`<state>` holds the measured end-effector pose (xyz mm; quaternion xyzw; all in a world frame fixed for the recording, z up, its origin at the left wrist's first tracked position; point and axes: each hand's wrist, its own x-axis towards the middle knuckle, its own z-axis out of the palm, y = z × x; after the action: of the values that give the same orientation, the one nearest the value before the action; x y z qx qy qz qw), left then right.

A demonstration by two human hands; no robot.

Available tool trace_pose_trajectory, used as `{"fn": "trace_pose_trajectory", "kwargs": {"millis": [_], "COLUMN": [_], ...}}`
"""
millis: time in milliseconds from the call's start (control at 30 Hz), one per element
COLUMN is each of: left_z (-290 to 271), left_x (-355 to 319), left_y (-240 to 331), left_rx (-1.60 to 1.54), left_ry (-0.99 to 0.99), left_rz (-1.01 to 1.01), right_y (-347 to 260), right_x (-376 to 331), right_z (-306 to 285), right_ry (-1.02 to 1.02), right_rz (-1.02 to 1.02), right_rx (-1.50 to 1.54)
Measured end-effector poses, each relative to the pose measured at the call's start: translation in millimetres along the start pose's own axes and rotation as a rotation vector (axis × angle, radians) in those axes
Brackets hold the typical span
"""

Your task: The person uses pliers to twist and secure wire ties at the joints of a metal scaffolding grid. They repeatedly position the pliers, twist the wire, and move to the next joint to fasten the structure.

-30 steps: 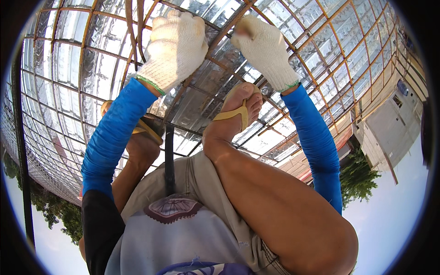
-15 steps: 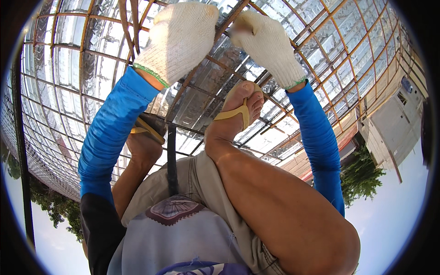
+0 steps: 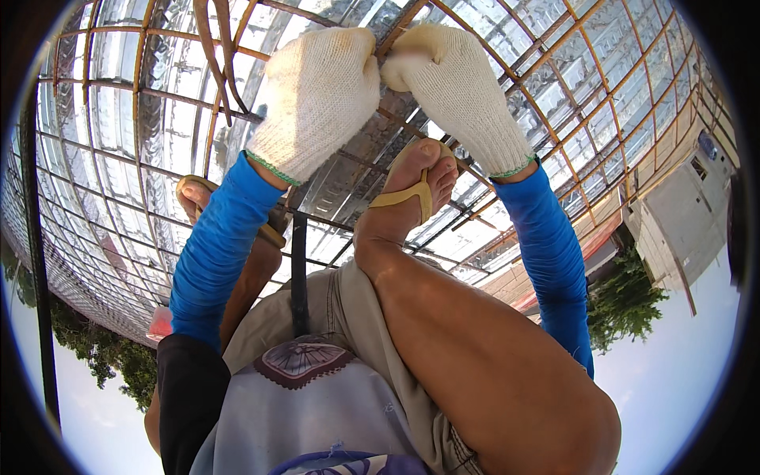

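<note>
Both my hands wear white knitted gloves with green cuffs. My left hand [image 3: 323,99] and my right hand [image 3: 457,91] are closed and almost touch at the knuckles, over a bar of a rusty steel mesh [image 3: 405,22]. Their fingers curl inward, so anything pinched in them is hidden. Part of the right thumb area is blurred. To the left of my left hand hang two slim, rust-brown prongs [image 3: 215,59], apart from the glove; I cannot tell what they belong to.
Shiny corrugated metal sheeting [image 3: 111,119] lies beneath the mesh. My feet, in yellow flip-flops [image 3: 404,194], stand on it. A black strap [image 3: 298,273] hangs between my legs. A dark pole [image 3: 36,237] rises at the left; a pale building [image 3: 689,214] and trees [image 3: 625,305] show beyond.
My hands have come slightly nearer to me and closer together. My left forearm has swung right, uncovering the toes of my left foot. The brown prongs have shifted left.
</note>
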<state>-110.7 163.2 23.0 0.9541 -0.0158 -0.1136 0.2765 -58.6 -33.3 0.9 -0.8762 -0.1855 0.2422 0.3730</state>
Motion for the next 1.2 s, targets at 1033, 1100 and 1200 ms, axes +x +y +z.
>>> {"fn": "trace_pose_trajectory", "kwargs": {"millis": [1033,1100,1200], "left_z": [5,7,12], "left_x": [8,9,7], "left_y": [-62,-59,-48], "left_rx": [-0.306,-0.329,-0.336], "left_ry": [0.082,0.060,0.071], "left_rz": [0.347,0.343,0.291], "right_y": [-15,-24,-25], "right_x": [-10,-10,-15], "right_z": [-26,-29,-20], "right_ry": [-0.108,-0.124,-0.111], "right_rz": [0.147,0.228,0.269], "right_rx": [0.173,0.170,0.188]}}
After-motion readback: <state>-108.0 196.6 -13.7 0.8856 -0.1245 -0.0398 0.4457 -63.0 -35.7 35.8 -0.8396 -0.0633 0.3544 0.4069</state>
